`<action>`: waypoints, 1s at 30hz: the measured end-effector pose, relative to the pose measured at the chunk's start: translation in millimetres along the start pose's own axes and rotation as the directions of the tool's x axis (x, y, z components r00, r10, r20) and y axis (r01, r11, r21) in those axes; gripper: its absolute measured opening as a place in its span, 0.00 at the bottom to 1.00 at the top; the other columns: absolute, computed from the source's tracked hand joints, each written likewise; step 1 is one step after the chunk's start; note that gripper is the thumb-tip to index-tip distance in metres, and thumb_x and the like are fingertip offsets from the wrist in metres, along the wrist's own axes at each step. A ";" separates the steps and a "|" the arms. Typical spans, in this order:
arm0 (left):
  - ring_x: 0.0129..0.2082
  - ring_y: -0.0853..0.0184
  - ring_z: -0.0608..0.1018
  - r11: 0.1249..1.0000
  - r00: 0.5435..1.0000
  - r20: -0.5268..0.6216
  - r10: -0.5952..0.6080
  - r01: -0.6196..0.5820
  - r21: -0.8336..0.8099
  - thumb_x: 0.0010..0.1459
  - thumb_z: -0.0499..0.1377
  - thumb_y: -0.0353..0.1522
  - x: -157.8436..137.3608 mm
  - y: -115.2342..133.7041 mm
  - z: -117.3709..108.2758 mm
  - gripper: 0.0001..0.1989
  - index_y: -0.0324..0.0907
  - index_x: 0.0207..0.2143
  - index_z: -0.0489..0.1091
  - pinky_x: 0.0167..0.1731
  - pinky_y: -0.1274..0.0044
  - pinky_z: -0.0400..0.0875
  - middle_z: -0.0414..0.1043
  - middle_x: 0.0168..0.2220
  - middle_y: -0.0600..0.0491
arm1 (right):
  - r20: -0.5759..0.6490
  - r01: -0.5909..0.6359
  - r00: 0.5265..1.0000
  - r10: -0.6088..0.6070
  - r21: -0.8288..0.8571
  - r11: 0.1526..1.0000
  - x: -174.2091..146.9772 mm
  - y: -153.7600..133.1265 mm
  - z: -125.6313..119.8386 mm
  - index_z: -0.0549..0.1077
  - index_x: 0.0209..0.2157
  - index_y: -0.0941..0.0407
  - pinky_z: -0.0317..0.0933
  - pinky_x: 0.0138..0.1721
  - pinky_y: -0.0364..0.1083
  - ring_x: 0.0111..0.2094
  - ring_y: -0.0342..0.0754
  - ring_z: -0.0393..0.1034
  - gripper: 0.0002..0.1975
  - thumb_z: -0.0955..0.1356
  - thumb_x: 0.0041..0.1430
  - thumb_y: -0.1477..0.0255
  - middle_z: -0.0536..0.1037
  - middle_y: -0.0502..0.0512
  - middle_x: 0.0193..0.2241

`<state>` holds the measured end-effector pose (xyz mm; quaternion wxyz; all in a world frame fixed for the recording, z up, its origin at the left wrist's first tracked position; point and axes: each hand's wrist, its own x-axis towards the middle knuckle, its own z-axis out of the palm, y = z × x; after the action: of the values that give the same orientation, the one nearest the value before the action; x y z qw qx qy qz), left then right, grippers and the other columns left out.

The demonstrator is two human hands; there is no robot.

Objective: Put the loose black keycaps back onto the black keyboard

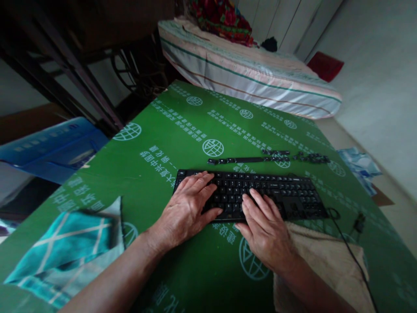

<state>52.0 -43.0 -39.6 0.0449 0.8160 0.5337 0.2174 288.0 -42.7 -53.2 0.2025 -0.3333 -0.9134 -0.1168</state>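
Note:
A black computer keyboard (233, 191) lies flat on the green printed table top (182, 130). Over its left part rests my left hand (187, 204), fingers stretched across the keys and thumb at the front edge. My right hand (263, 230) reaches onto the front middle of the keyboard, its fingers extended on the keys. Neither hand appears to grip anything. Behind the keyboard, loose black keycaps (280, 158) lie in a row, with a long space bar (249, 160) among them. Toward the keyboard's lower right, some key places look bare and dark.
A teal checked cloth (74, 234) lies at the left, and a beige cloth (322, 265) sits under my right forearm. The keyboard's cable (350, 250) runs down the right side, near a small dark object (359, 222). Beyond the table stands a bed (244, 74); a blue box (55, 148) is left.

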 end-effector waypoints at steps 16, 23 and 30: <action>0.60 0.51 0.63 1.000 1.000 0.005 0.012 -0.012 0.017 0.58 0.57 0.43 0.6 -2.5 2.0 0.25 0.35 0.52 0.68 0.58 0.58 0.61 0.63 0.59 0.39 | -0.136 -0.037 0.990 0.044 0.055 0.998 -6.1 2.5 4.3 0.71 0.45 0.64 0.60 0.55 0.60 0.57 0.60 0.64 0.15 0.68 0.60 0.69 0.75 0.67 0.49; 0.60 0.51 0.64 1.000 1.000 0.000 0.011 -0.011 0.023 0.58 0.58 0.43 0.4 -2.3 0.8 0.25 0.35 0.51 0.68 0.57 0.57 0.62 0.63 0.59 0.39 | -0.119 -0.027 0.992 0.034 0.065 0.998 -4.4 2.9 4.3 0.72 0.44 0.64 0.61 0.54 0.61 0.57 0.60 0.64 0.14 0.68 0.60 0.70 0.75 0.67 0.49; 0.60 0.51 0.64 0.999 0.999 -0.026 0.032 -0.032 0.007 0.58 0.58 0.43 0.6 -3.5 0.8 0.24 0.36 0.51 0.68 0.57 0.57 0.62 0.64 0.59 0.39 | -0.137 -0.025 0.990 0.034 0.062 0.998 -4.8 3.3 3.3 0.72 0.43 0.63 0.63 0.53 0.61 0.57 0.60 0.64 0.13 0.68 0.59 0.70 0.75 0.68 0.49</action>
<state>49.5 -40.9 -41.2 0.0321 0.8216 0.5219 0.2270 292.5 -41.8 -58.0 0.2769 -0.3317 -0.8952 -0.1089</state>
